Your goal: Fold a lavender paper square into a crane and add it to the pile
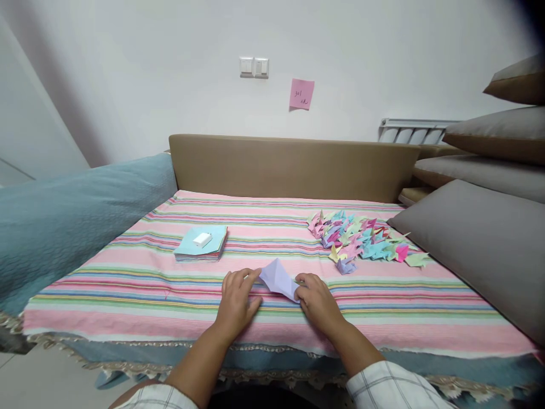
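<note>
Between my hands, a folded sheet of light purple origami paper [276, 277] lies just above or on the striped cloth, its creases showing. My right hand [318, 301] pinches the paper's right end between thumb and fingers. At the left corner, my left hand [237, 301] touches the paper with its index fingertip, while its thumb stands apart below. Farther right lies a heap of colourful folded paper pieces [366, 237], with a purple one [346, 266] at its near edge. A stack of coloured paper sheets [191, 250] sits to the left, a small white box-like object [202, 240] on top.
The striped cloth [140, 295] covers a sofa seat with a brown backrest [289, 167]. On the right, grey cushions [477, 244] are piled up. A blue-covered armrest [93, 210] bounds the left side. A pink note [301, 94] and switches [254, 67] are on the wall.
</note>
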The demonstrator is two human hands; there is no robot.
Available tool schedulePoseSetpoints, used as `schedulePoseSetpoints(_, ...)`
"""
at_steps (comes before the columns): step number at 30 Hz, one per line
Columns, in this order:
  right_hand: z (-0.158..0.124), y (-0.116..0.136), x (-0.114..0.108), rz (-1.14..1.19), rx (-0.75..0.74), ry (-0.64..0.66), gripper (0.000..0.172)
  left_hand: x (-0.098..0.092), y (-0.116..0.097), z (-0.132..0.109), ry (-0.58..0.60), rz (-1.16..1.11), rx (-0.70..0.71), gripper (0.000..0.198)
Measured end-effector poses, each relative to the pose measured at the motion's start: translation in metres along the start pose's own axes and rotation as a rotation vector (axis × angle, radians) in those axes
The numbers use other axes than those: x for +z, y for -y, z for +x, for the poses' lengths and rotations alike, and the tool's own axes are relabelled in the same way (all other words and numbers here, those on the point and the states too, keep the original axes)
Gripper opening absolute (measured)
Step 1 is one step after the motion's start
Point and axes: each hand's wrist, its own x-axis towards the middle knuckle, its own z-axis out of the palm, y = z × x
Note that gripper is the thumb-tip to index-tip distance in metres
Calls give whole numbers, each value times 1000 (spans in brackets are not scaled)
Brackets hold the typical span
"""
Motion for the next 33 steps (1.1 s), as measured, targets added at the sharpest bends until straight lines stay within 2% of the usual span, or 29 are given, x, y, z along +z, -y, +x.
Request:
schedulePoseSetpoints(2, 0, 2, 0, -12, -5, -2, 27, -2, -2, 0, 9, 12, 57, 46)
schedulePoseSetpoints(7, -1, 7, -3, -14, -78, 21, 24, -5, -8, -2, 64, 37, 151, 14)
schedulePoseSetpoints(9, -2, 9, -4, -14, -89, 30, 24, -4, -10, -3, 79, 43, 173, 8)
schedulePoseSetpoints(17, -3, 18, -9, 51, -123, 51, 22, -2, -10, -1, 112, 86, 130, 21)
schedulePoseSetpoints(22, -6, 27, -5, 188, -196, 71, 16, -1, 0, 0, 154, 119, 71, 21)
schedulePoseSetpoints(25, -7, 27, 0, 272, -239, 87, 18, -2, 7, 1, 193, 97, 34, 21)
schedulePoseSetpoints(28, -7, 20, 2, 270, -176, 52, 26, -4, 12, 2, 237, 71, 6, 21)
schedulePoseSetpoints(33, -4, 0, 2, 223, 12, 5, 34, -6, 17, 1, 310, 46, -29, 20)
